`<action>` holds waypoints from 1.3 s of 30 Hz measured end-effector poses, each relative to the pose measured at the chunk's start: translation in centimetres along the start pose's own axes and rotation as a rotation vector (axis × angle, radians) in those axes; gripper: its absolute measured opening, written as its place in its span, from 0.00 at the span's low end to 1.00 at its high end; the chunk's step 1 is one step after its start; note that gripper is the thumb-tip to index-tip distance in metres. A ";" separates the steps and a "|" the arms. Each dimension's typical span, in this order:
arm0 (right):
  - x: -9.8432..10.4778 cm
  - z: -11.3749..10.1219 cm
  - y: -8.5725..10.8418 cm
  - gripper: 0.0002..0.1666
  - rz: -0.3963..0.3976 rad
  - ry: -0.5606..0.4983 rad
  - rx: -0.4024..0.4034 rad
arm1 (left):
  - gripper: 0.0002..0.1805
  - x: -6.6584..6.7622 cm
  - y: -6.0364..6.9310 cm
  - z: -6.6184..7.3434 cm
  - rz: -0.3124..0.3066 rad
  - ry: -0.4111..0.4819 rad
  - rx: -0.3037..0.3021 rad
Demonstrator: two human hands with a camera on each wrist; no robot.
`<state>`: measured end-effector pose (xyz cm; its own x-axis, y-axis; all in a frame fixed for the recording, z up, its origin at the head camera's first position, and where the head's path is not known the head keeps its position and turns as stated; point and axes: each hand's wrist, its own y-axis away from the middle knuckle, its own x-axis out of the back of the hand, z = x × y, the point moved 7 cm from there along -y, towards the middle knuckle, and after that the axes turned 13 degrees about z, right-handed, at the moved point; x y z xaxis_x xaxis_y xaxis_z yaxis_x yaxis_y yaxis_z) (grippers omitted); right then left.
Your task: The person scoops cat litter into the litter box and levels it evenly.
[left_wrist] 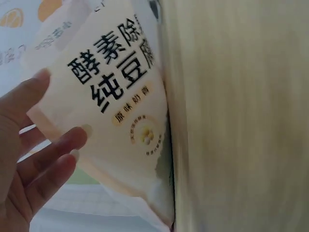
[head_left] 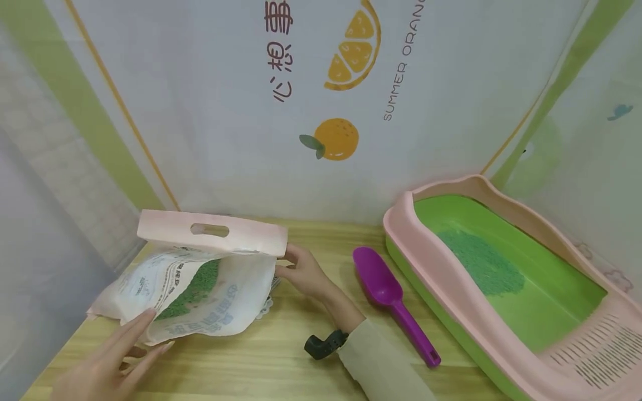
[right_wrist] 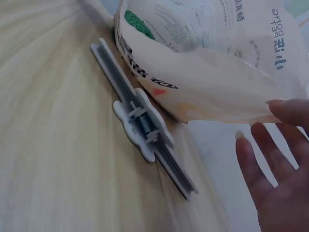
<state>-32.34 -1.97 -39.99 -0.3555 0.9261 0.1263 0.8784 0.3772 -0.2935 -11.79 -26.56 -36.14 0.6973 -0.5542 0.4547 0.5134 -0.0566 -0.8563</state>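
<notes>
An opened white and pale pink litter bag (head_left: 220, 306) lies on its side, green pellets (head_left: 198, 289) showing in its mouth. At the mouth's near left corner, my left hand (head_left: 112, 356) pinches the bag's edge. Dark printing covers the bag's underside in the left wrist view. My right hand (head_left: 308, 275) pinches the far right corner, beside the pink end with its handle slot; in the right wrist view the thumb lies over the edge, fingers below. Next to the bag is a pale sealing clip (right_wrist: 142, 123) with a spring, mostly hidden in the head view.
To the right of my right arm lies a purple scoop (head_left: 383, 287) on the wooden table (head_left: 241, 367). Farther right stands a pink-rimmed green litter box (head_left: 451, 278) holding a patch of green pellets (head_left: 484, 264). A printed curtain (head_left: 225, 139) hangs behind the table.
</notes>
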 end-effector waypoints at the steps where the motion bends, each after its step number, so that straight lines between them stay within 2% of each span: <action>1: -0.1 0.2 0.0 0.26 -0.005 -0.031 -0.009 | 0.41 0.1 0.1 0.1 0.012 -0.009 0.014; 6: -0.2 0.9 0.0 0.25 -0.007 -0.152 -0.050 | 0.39 0.3 0.4 0.3 0.078 -0.020 0.043; 10: -0.1 0.6 -0.1 0.23 -0.012 -0.172 -0.005 | 0.37 0.3 0.7 -0.1 0.121 -0.004 0.052; 14: 0.2 0.3 -0.1 0.17 0.000 -0.143 0.062 | 0.35 0.5 1.1 -0.4 0.160 -0.017 0.016; 17: 0.5 0.4 -0.1 0.13 0.037 -0.084 0.081 | 0.32 0.8 1.5 -0.4 0.186 -0.027 -0.046; 20: 0.8 0.7 -0.1 0.12 0.061 -0.036 0.071 | 0.30 1.0 1.8 -0.3 0.183 -0.046 -0.073; 23: 1.1 1.0 -0.2 0.13 0.077 -0.007 0.031 | 0.29 1.1 1.9 -0.2 0.145 -0.093 -0.066; 26: 1.5 1.1 -0.5 0.13 0.105 0.031 0.024 | 0.30 1.2 2.0 -0.2 0.097 -0.135 -0.053; 28: 1.7 1.1 -0.7 0.13 0.115 0.047 0.039 | 0.30 1.2 2.2 -0.2 0.073 -0.145 -0.030; 30: 1.8 1.1 -0.7 0.13 0.116 0.052 0.052 | 0.26 1.2 2.5 -0.3 0.046 -0.147 0.016; 33: 1.8 1.2 -0.8 0.14 0.106 0.044 0.050 | 0.13 1.1 3.0 -0.7 -0.008 -0.155 0.136; 37: 1.8 1.3 -0.8 0.15 0.103 0.038 0.028 | 0.21 1.1 3.6 -1.1 -0.067 -0.182 0.327; 39: 1.7 1.3 -0.8 0.14 0.099 0.034 0.024 | 0.18 1.1 3.8 -1.2 -0.075 -0.180 0.407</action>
<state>-34.12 -0.66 -40.77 -0.2556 0.9584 0.1272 0.9008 0.2838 -0.3286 -9.66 -28.42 -39.21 0.7080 -0.4059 0.5779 0.6957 0.2603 -0.6695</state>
